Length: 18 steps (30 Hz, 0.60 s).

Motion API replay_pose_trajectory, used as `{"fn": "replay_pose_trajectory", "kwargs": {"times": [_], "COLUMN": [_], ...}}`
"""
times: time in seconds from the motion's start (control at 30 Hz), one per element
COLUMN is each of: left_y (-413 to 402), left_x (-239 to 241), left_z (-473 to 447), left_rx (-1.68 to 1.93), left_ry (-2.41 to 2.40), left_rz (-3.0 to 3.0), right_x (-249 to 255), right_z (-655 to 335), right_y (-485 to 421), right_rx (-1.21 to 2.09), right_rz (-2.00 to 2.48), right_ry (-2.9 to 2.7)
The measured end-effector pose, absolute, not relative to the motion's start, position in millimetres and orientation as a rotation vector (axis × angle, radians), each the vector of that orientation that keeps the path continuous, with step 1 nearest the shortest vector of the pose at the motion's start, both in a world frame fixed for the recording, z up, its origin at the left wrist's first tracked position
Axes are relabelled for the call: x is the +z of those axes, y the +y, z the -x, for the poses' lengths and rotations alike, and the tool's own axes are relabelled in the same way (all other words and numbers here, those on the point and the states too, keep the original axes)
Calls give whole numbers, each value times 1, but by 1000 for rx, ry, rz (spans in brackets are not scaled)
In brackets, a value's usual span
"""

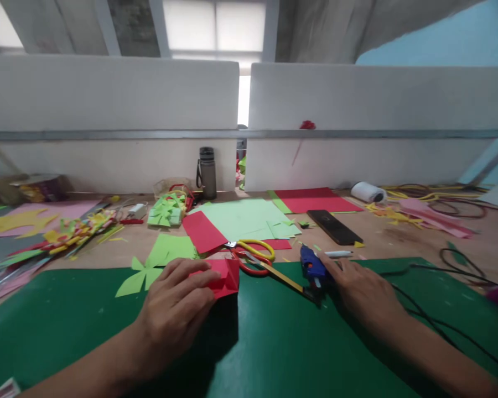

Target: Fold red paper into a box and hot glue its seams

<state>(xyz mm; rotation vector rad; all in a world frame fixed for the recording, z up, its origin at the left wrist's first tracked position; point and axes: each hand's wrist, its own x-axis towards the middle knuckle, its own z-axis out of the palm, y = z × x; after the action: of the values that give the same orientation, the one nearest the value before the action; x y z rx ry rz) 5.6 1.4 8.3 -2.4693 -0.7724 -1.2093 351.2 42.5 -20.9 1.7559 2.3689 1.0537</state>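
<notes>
My left hand [176, 307] presses down on a folded red paper piece [224, 276] lying on the green mat [274, 354]. To the right, my right hand [359, 287] rests against a blue glue gun [312, 266] that lies on the mat, fingers curled around its handle. The glue gun's black cord [431, 320] runs off to the right. Scissors with yellow and red handles [253, 255] lie between the two hands, next to a yellow ruler [284, 279].
Light green sheets [240, 218], red sheets [311, 200], a black phone [334, 226], a white pen [336, 254], a grey bottle [207, 172], a tape roll [367, 192] and heaps of paper scraps [74, 229] lie on the wooden desk. White partition panels [116, 110] stand behind.
</notes>
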Motion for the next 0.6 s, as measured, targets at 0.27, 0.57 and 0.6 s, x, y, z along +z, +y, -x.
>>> {"fn": "replay_pose_trajectory", "kwargs": {"times": [0.27,0.57,0.6], "left_y": [-2,-7,-7], "left_x": [6,3,3], "left_z": [-5,-10,-10], "left_rx": [-1321,-1385,-1390], "left_ry": [-799,-896,-899], "left_rz": [2505,2545,2553], "right_x": [24,12,11], "right_z": [-291,-212,-211], "right_y": [16,14,15], "right_rx": [747,-437,-431], "right_rz": [-1551,-1288,-1274], "right_ry": [3241,3680,3700]}}
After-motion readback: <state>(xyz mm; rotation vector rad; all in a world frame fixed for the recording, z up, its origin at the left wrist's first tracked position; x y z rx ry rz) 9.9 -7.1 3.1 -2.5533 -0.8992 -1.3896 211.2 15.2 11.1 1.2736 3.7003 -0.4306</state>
